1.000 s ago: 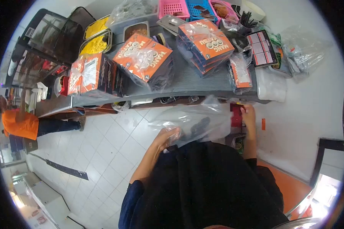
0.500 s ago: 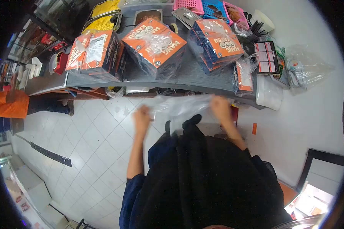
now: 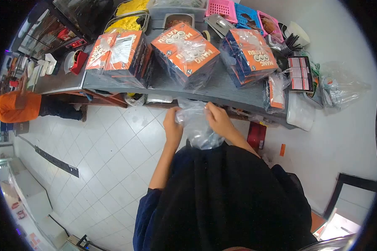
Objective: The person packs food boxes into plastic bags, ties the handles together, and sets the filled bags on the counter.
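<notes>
A clear plastic bag hangs in front of my body, just short of the counter's front edge. My left hand is closed on its left upper side. On the other side my right hand pinches the bag's upper edge. The bag looks crumpled and slightly puffed between them. Beyond my hands, on the dark counter, stand orange and navy boxes wrapped in clear plastic: a left stack, a middle stack and a right stack. A smaller wrapped box is at the counter's right.
Metal trays of yellow food, a tray of brown food and coloured baskets line the back. A red tape dispenser sits left. A person in an orange top is at the far left. A red box is below the counter.
My hands have come closer together, and the bag that was stretched wide between them now hangs down, bunched and fuller. The view has shifted slightly, moving the counter rightward in the picture.
</notes>
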Demonstrator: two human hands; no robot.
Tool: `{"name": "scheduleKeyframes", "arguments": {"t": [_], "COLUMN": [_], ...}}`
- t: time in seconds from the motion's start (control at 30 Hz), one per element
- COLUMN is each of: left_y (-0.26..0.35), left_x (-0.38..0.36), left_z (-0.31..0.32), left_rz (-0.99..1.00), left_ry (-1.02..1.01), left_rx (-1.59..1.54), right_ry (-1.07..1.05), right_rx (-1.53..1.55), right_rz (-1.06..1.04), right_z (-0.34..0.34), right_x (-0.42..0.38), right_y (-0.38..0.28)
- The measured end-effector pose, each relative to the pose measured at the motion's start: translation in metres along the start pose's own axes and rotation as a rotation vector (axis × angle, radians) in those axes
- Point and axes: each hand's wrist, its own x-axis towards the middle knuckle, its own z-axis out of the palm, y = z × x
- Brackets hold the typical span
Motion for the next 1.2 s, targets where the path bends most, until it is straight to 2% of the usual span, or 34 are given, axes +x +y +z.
{"name": "scheduleKeyframes", "arguments": {"t": [0.03, 0.1, 0.13, 0.2, 0.27, 0.3, 0.4, 0.43, 0.5, 0.63, 0.73, 0.77, 0.87, 0.9, 0.97, 1.07, 1.1, 1.17, 1.2], "left_y": [-0.003, 0.002, 0.003, 0.011, 0.03, 0.035, 0.041, 0.047, 0.058, 0.05, 0.03, 0.039, 0.022, 0.022, 0.009, 0.006, 0.009, -0.018, -0.048], "left_x": [0.002, 0.012, 0.016, 0.025, 0.024, 0.02, 0.015, 0.012, 0.009, 0.015, 0.004, 0.0, -0.009, -0.009, -0.015, -0.014, -0.01, -0.011, -0.016], "left_z": [0.004, 0.01, 0.012, 0.008, 0.006, 0.008, 0.008, 0.009, 0.012, 0.009, 0.007, 0.008, 0.013, 0.014, 0.021, 0.005, -0.006, -0.047, -0.083], "left_rz": [-0.012, -0.092, -0.13, -0.127, -0.161, -0.099, 0.151, 0.117, 0.047, 0.021, -0.212, -0.206, -0.39, -0.265, -0.35, -0.373, -0.361, -0.05, -0.082], "left_ry": [0.123, 0.351, 0.467, 0.295, 0.134, 0.074, -0.233, -0.307, -0.451, -0.405, -0.505, -0.411, -0.217, -0.152, -0.105, -0.126, -0.145, -0.011, 0.04], "left_rx": [0.003, -0.417, -0.625, -0.503, -0.426, -0.439, -0.112, -0.096, -0.07, -0.005, -0.199, -0.315, -0.555, -0.506, -0.372, -0.033, 0.101, 0.324, 0.457], "right_ry": [-0.038, -0.183, -0.228, -0.319, -0.066, 0.056, 0.114, 0.029, -0.035, -0.127, -0.251, -0.34, -0.533, -0.56, -0.601, -0.675, -0.614, -0.484, -0.316], "right_rx": [0.027, -0.033, -0.078, -0.176, 0.004, 0.1, 0.154, 0.151, 0.115, 0.264, 0.465, 0.603, 0.777, 0.659, 0.424, 0.357, 0.297, 0.177, 0.043], "right_rz": [0.01, 0.115, 0.102, 0.059, 0.013, -0.01, 0.007, 0.124, 0.105, 0.038, 0.016, 0.114, 0.087, 0.042, -0.045, -0.09, -0.15, -0.272, -0.305], "right_z": [-0.003, -0.005, -0.003, -0.002, -0.004, -0.007, -0.032, -0.044, -0.045, -0.022, 0.001, 0.001, 0.013, 0.012, 0.01, 0.024, 0.032, 0.055, 0.054], "right_x": [0.001, 0.001, 0.0, 0.001, 0.008, 0.013, 0.033, 0.036, 0.037, 0.033, 0.037, 0.04, 0.046, 0.05, 0.059, 0.077, 0.082, 0.095, 0.107], "right_y": [-0.013, -0.022, -0.022, -0.016, 0.0, 0.007, 0.018, 0.011, 0.018, 0.038, 0.045, 0.037, 0.031, 0.025, 0.011, 0.002, 0.002, 0.001, 0.002]}}
